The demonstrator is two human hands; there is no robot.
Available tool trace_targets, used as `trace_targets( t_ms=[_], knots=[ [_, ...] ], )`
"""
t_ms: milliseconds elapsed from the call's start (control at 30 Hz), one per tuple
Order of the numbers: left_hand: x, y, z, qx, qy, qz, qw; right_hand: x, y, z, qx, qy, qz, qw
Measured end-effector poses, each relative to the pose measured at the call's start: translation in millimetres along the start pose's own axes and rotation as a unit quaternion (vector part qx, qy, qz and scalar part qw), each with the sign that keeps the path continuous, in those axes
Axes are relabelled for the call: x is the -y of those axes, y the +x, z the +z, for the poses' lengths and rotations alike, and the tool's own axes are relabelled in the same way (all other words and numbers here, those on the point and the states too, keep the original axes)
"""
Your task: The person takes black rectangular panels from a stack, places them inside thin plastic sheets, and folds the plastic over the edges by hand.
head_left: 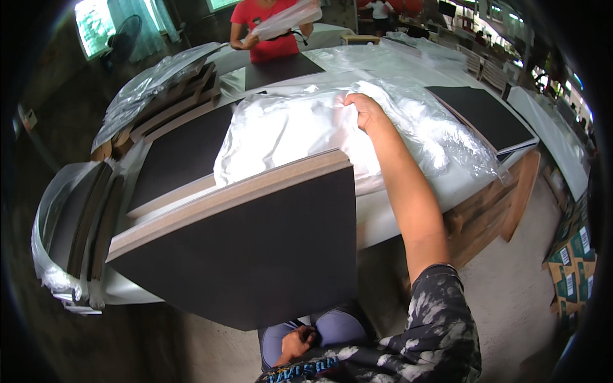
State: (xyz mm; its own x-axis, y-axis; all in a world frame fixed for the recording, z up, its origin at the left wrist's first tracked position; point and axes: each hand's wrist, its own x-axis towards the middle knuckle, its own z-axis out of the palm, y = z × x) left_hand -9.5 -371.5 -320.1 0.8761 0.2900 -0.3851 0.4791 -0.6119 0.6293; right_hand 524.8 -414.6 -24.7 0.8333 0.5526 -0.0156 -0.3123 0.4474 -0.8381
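The right hand's grip pinches the clear plastic bag at frame centre; the left hand lies closed low, grasping nothing visible.

Big board up front is matte black on its face w/ a pale tan, raw-wood edge along the top. Plastic bag behind it is clear but reads milky white, shiny highlights all over. Bench top is white-ish at its right edge, w/ brown wood legs under the right corner. Black panels lie flat near the far right corner, thin white rims. Stack at the left edge is dark grey/black under cloudy clear wrap. My sleeve is black w/ grey-white splotchy tie-dye pattern. Person at the far edge has a red shirt. Floor boxes on the right are tan & green.
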Motion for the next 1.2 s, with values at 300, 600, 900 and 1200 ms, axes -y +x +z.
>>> trace_targets(
  t_ms=[300,600,900,1200],
  knots=[
    [10,-7,2,-0.028,-0.053,0.044,0.997,39,-89,-1,-0.005,-0.15,-0.118,0.982],
    [-43,-37,-92,-0.012,-0.452,0.235,0.861,-38,-364,-6,0.329,0.218,-0.362,0.845],
    [-94,-32,-178,0.184,-0.581,0.41,0.679,-223,-380,12,0.243,0.39,0.299,0.836],
    [-24,-47,-181,0.048,-0.68,0.237,0.692,-250,-389,16,-0.047,0.107,0.204,0.972]
  ],
)
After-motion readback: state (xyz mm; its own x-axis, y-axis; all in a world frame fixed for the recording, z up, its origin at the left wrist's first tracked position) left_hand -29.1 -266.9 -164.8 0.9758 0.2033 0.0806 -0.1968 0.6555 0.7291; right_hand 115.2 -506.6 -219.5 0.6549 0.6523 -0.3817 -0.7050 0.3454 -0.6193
